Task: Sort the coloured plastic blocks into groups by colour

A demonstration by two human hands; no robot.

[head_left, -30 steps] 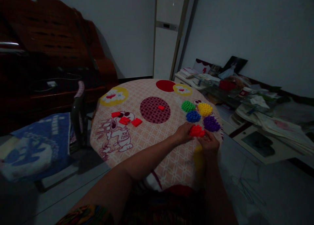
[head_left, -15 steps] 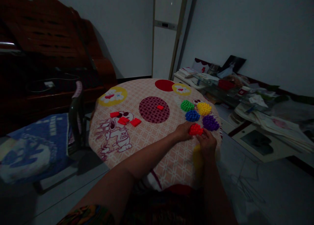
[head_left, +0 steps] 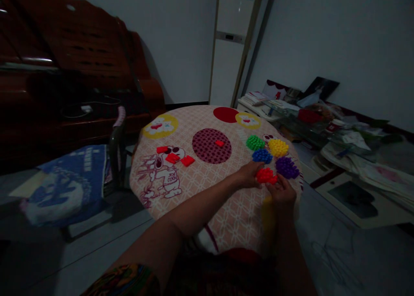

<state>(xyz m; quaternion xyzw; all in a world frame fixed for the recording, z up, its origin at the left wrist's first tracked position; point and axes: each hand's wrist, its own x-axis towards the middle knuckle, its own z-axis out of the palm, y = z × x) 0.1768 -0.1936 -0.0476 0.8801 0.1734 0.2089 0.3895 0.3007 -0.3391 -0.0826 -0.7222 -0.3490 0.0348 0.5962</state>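
On the right side of the round table lies a red knobbly cluster of small pieces (head_left: 267, 176). My left hand (head_left: 250, 174) presses its left side with curled fingers. From the right, the fingertips of my right hand (head_left: 283, 192) pinch at its near edge, and whatever small piece they may hold is hidden. Just beyond are similar clusters in blue (head_left: 262, 156), green (head_left: 255, 142), yellow (head_left: 278, 148) and purple (head_left: 287, 167). Farther left, flat red pieces (head_left: 187, 160) lie on the patterned tablecloth (head_left: 223, 207), and a single red piece (head_left: 220, 143) rests on the dark dotted circle.
A folding chair with a blue cover (head_left: 87, 179) stands left of the table. Behind it is a wooden sofa (head_left: 97, 50). To the right, a low glass-topped cabinet (head_left: 291, 110) is heaped with papers and bags. A tall white unit (head_left: 226, 67) stands in the corner.
The view has shifted a little, so everything sits further right in the picture. Both hands stay at the red cluster; my right fingers have moved slightly at its edge.
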